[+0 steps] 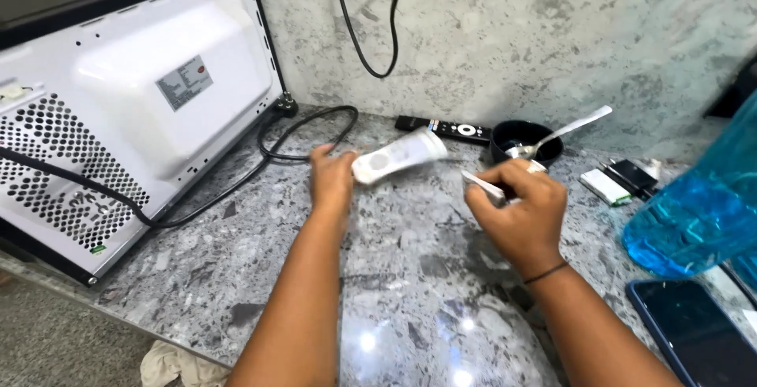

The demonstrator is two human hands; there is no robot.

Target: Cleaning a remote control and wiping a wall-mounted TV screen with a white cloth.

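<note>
The right hand (520, 210) closed around a thin white tool (482, 185) above the granite counter (410, 277), while the left hand (331, 178) gripped a white remote control (398, 156); just beyond the right hand sat a black bowl (524, 139) holding a spoon (556, 136).

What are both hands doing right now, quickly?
Left hand: closed on a white oblong plastic remote control.
Right hand: closed around a thin white flat piece; what it is cannot be told.

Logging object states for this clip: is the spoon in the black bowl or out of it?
In. The spoon rests with its head inside the black bowl, handle leaning out over the rim toward the wall.
</note>
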